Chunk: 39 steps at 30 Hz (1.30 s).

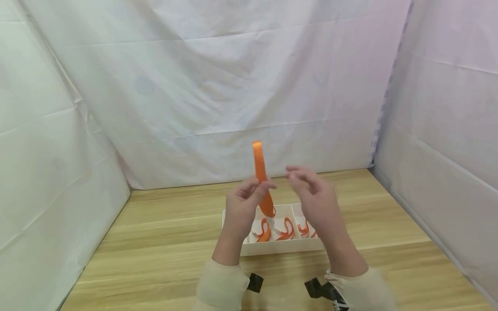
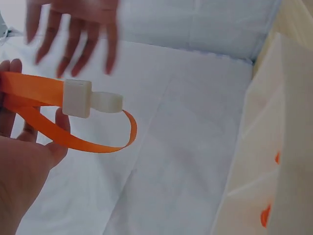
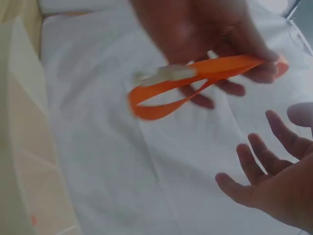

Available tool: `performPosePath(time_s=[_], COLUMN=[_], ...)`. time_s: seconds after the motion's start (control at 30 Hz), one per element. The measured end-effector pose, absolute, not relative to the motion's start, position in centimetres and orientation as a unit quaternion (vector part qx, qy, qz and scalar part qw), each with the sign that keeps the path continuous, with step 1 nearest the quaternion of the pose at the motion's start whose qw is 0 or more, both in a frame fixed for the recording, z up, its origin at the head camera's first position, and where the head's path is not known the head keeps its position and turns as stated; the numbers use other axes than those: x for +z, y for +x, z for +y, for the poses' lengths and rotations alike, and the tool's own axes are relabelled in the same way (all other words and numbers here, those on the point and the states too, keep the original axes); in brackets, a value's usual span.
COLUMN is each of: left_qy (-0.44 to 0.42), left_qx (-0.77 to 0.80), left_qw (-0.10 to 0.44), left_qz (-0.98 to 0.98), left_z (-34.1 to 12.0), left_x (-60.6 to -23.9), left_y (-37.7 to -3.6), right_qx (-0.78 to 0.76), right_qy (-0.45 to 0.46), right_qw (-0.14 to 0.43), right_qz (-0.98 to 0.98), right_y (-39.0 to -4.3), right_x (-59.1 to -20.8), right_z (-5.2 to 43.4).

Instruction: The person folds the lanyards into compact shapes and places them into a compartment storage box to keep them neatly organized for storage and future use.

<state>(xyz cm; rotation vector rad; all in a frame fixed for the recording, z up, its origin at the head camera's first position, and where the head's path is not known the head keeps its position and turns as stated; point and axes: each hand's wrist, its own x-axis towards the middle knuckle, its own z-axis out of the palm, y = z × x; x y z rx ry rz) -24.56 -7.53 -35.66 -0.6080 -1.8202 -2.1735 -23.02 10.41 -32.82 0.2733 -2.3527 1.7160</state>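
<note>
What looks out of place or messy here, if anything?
Nothing stands out. The left hand pinches an orange strap with a white clasp; the right hand hovers open beside it. More straps lie in the white divided tray.

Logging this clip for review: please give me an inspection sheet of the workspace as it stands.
Surface: wooden table, light grain.
Job's things: orange strap with a white clip, looped below the clip; white divided tray holding more orange straps.
Clutter: nothing seen.
Hands: left hand pinches the orange strap and holds it upright above the tray; right hand spread beside it, fingers relaxed, holding nothing.
Cables: nothing seen; black wrist-camera mounts at both sleeves.
Surroundings: white cloth backdrop behind and on both sides.
</note>
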Motion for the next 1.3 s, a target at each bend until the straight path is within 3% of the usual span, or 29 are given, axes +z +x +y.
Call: performPosePath(time_s=[0.27, 0.53, 0.67, 0.83, 1.13, 1.23, 1.3], left_qy=[-0.264, -0.237, -0.223, -0.221, -0.217, -0.211, -0.195], left_qx=[-0.844, -0.891, -0.903, -0.915, -0.927, -0.931, -0.935], left_qw=[0.14, 0.163, 0.165, 0.146, 0.123, 0.114, 0.113], left_qz=[-0.444, -0.351, -0.329, -0.306, -0.281, -0.277, -0.272], left_z=[-7.8, -7.5, -7.2, -7.0, -6.7, -6.9, -7.1], left_x=[-34.0, -33.4, -33.1, -32.8, -32.6, -32.7, -32.6], left_y=[-25.3, -25.2, -25.0, -24.5, -24.1, -24.1, -24.2], right_qx=[0.603, 0.619, 0.647, 0.682, 0.703, 0.741, 0.771], right_qy=[0.116, 0.193, 0.152, 0.073, 0.056, 0.107, 0.202], right_qw=[0.05, 0.137, 0.17, 0.17, 0.155, 0.139, 0.115], right_qz=[-0.787, -0.749, -0.728, -0.707, -0.691, -0.648, -0.593], right_y=[-23.4, -23.0, -22.9, -23.0, -22.6, -22.8, -22.9], right_x=[-38.7, -40.2, -40.2, -39.9, -39.2, -39.2, -39.3], right_z=[9.7, 8.0, 7.5, 7.4, 6.9, 7.2, 7.8])
